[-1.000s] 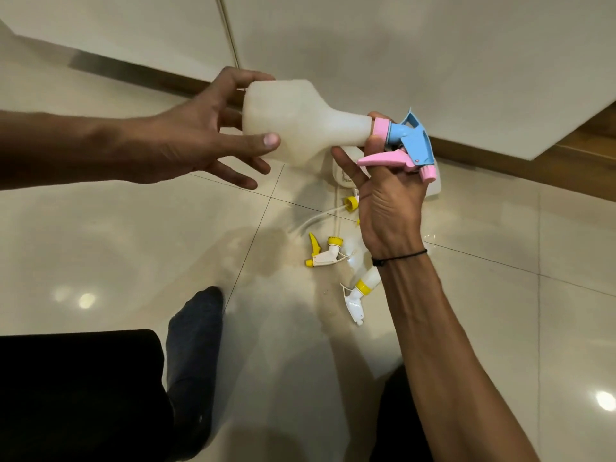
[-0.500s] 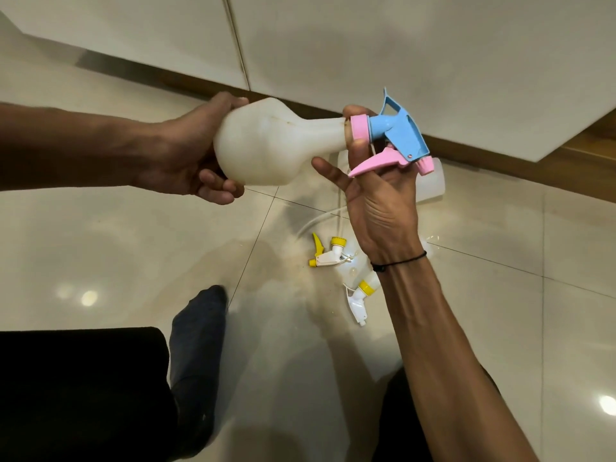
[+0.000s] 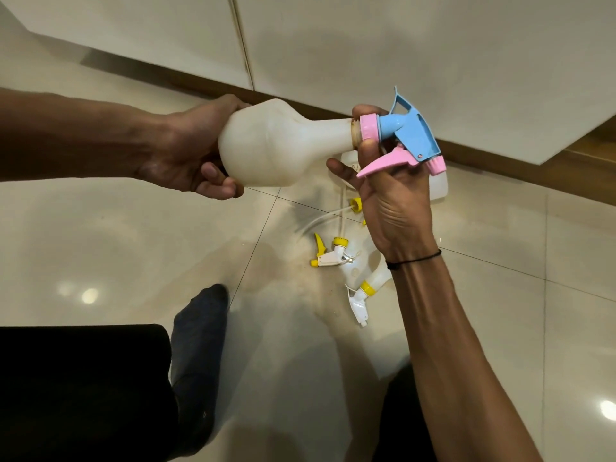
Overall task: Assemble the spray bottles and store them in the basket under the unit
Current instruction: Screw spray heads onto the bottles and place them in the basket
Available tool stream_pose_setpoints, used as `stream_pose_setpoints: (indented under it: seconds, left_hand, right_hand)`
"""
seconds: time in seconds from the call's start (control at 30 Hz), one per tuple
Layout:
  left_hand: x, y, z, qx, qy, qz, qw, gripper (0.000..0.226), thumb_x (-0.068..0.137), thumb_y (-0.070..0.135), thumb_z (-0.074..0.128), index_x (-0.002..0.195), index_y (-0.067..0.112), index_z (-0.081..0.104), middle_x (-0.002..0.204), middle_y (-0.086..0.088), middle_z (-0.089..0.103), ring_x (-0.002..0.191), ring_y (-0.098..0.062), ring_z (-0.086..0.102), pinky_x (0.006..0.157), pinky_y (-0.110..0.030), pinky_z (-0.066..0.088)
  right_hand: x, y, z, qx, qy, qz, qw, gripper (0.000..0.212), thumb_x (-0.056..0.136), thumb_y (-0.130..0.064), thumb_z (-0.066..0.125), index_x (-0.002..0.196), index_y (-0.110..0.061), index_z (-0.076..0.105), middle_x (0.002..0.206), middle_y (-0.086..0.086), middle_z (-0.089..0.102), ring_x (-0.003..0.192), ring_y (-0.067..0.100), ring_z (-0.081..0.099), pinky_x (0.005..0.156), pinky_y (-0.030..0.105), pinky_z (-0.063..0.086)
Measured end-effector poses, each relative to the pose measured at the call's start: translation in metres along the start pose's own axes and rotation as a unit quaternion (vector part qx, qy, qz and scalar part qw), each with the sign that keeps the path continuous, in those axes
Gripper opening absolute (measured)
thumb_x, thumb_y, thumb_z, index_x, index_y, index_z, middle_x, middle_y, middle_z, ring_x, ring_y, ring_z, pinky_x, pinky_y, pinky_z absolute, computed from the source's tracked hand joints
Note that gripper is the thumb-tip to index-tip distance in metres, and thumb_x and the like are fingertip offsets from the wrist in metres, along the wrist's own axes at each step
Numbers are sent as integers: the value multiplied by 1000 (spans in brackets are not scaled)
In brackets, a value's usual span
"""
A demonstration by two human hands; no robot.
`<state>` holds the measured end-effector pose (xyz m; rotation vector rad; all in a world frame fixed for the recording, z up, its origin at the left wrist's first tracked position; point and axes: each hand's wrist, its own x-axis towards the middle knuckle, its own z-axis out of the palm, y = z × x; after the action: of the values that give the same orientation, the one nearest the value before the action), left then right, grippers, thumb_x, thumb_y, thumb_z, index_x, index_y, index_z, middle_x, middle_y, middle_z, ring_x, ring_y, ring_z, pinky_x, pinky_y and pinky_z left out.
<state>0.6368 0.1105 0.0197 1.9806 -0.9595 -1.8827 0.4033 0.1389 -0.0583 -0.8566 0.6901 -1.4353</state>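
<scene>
A white translucent spray bottle point(image 3: 276, 145) lies sideways in the air, its base gripped by my left hand point(image 3: 186, 155). My right hand point(image 3: 396, 201) pinches the pink collar of the blue and pink spray head point(image 3: 406, 135) at the bottle's neck; a bit of neck thread shows beside the collar. On the floor below lie a loose yellow and white spray head point(image 3: 330, 255) with its tube, and a white bottle with a yellow collar and white spray head point(image 3: 365, 291), partly hidden by my right wrist. Another white bottle point(image 3: 438, 185) lies behind my right hand.
Glossy cream floor tiles point(image 3: 133, 245) stretch all around. White cabinet doors point(image 3: 366, 45) with a dark wooden plinth run along the back. A dark-socked foot point(image 3: 200, 328) and black trouser leg point(image 3: 76, 388) sit at lower left. No basket is in view.
My left hand shifted from an open hold on the bottle's side to a closed grip on its base. The bottle moved left and the spray head turned at the neck.
</scene>
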Motion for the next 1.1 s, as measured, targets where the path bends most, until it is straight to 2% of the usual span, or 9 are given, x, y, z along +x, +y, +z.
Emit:
stream_pose_setpoints:
  seconds: [0.23,0.37,0.5,0.57,0.73,0.93,1.1]
  left_hand:
    - [8,-5,-1,-32,-23,36,999,81,100,70,37,122,-3,64,55,-13,55,35,-12,37,51,-31,62]
    - [11,-10,-4,-40,-48,50,997,82,101,73,35,124,0,65,55,-11,54,38,-11,34,61,-36,66]
    - [10,-12,-2,-56,-74,76,993,77,102,73,36,118,6,72,58,-10,55,42,-14,37,70,-43,68]
    - [11,-13,0,-55,-70,80,993,77,102,73,35,115,7,73,59,-11,55,41,-14,37,70,-44,68]
    - [13,-11,2,-46,-44,60,996,80,103,71,30,126,2,64,54,-10,51,37,-12,33,65,-40,67]
    - [14,-11,-1,-32,-33,40,998,82,103,69,30,129,-1,63,55,-13,51,33,-10,31,59,-36,66]
    - [15,-10,-1,-43,-24,46,998,80,104,70,29,129,1,62,54,-11,51,36,-10,32,60,-37,66]
  right_hand:
    - [3,3,3,57,19,20,998,33,102,16,46,114,-12,58,119,0,69,122,25,56,80,43,62]
    - [3,9,10,111,44,37,992,43,99,22,44,112,-16,58,114,-4,73,113,17,60,76,41,62]
    - [3,10,10,122,62,51,989,45,98,24,43,111,-17,55,121,3,66,116,14,59,75,40,62]
    - [3,9,8,130,57,50,989,46,98,25,42,111,-18,56,121,3,67,111,11,62,76,40,62]
    - [2,8,4,108,40,36,993,49,99,24,40,121,-17,51,123,3,67,102,8,69,78,43,62]
    - [4,1,3,42,28,13,999,36,102,19,44,120,-11,53,123,4,66,115,27,60,78,45,62]
    - [3,3,8,50,31,20,998,41,101,21,43,118,-14,53,122,3,66,124,31,55,79,45,63]
